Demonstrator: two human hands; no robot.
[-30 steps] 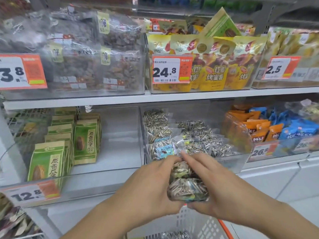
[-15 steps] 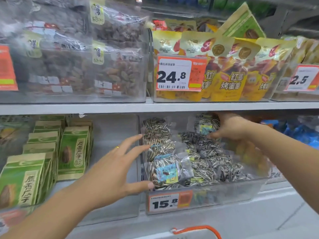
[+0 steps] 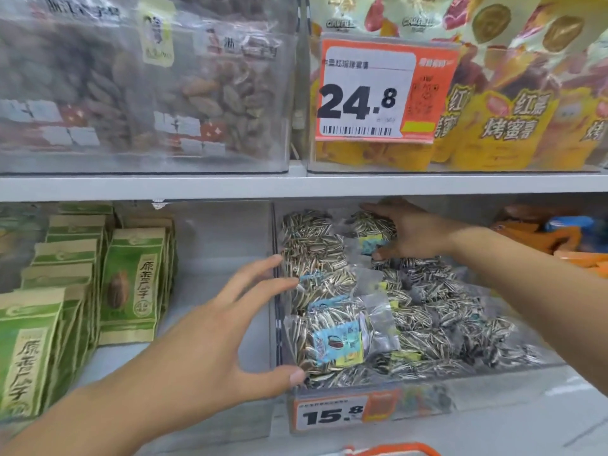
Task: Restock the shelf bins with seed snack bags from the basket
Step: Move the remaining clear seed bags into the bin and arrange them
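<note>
Clear plastic fronts the seed bin, and my right hand is now deep at its back, fingers curled over a bag of striped seeds that I am setting on the pile. 1 second ago both hands held that bag above the basket; now it is in the bin, so this bag is nearly stocked. My left hand has let go and is spread wide, fingertips touching the bin's left wall. Only the orange basket handle shows at the bottom edge; I judge more bags wait there.
</note>
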